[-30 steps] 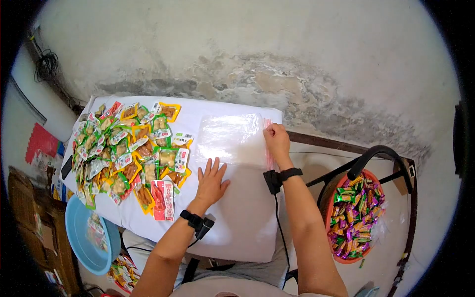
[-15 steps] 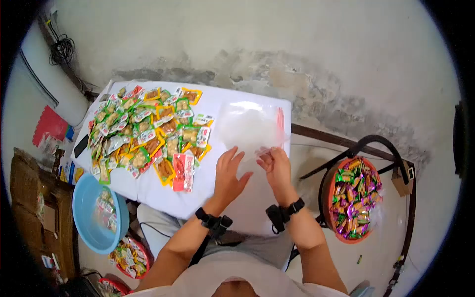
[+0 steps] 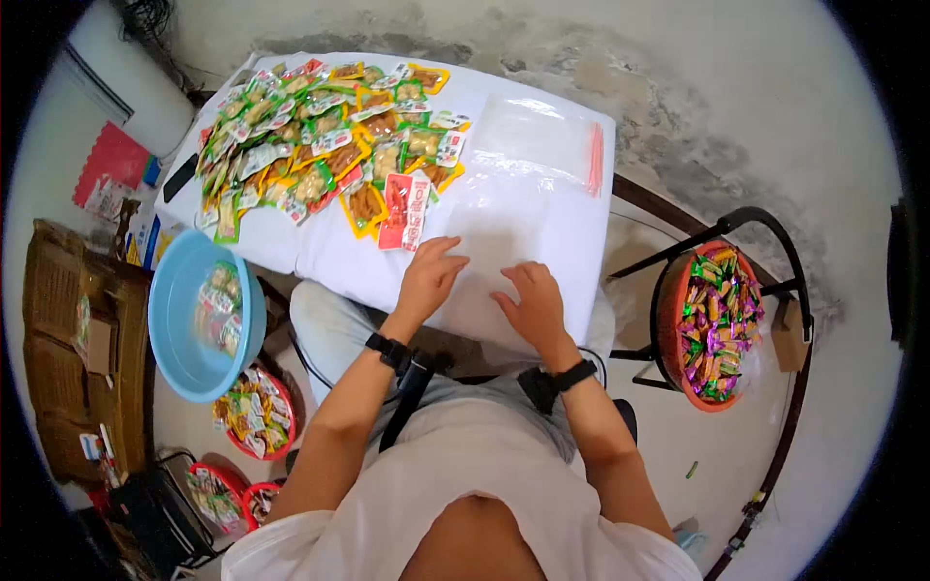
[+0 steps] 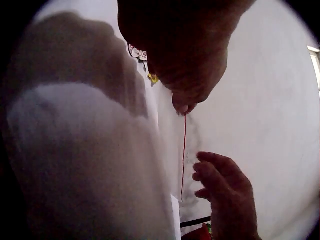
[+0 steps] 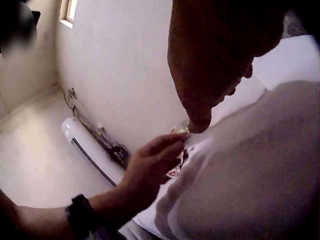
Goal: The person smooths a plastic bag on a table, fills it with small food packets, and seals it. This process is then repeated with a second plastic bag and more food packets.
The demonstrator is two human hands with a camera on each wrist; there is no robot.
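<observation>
My left hand (image 3: pixel 426 283) is over the near part of the white-covered table, thumb and fingertips close together. In the left wrist view, the thin red strip of a clear zip bag (image 4: pixel 183 155) runs from those fingertips toward the right; the clear film hardly shows. My right hand (image 3: pixel 533 308) is beside it, fingers loosely bent and thumb apart, and its fingertips are off the strip in the left wrist view. Farther back lie flat clear zip bags (image 3: pixel 528 140) with a pink-red strip at their right end. A heap of snack packets (image 3: pixel 310 145) covers the table's left side.
A blue basin (image 3: pixel 174 334) with packets stands left of the table, near red baskets (image 3: pixel 291 426) of snacks. On the right, an orange basket (image 3: pixel 678 329) of wrapped sweets sits by a black chair frame (image 3: pixel 809 281). A phone (image 3: pixel 181 178) lies at the table's left edge.
My right hand left the pink-red strip of the flat bags, drawing clear film back. Both hands came toward my body; the left fingertips now pinch a strip. The head view tilted down.
</observation>
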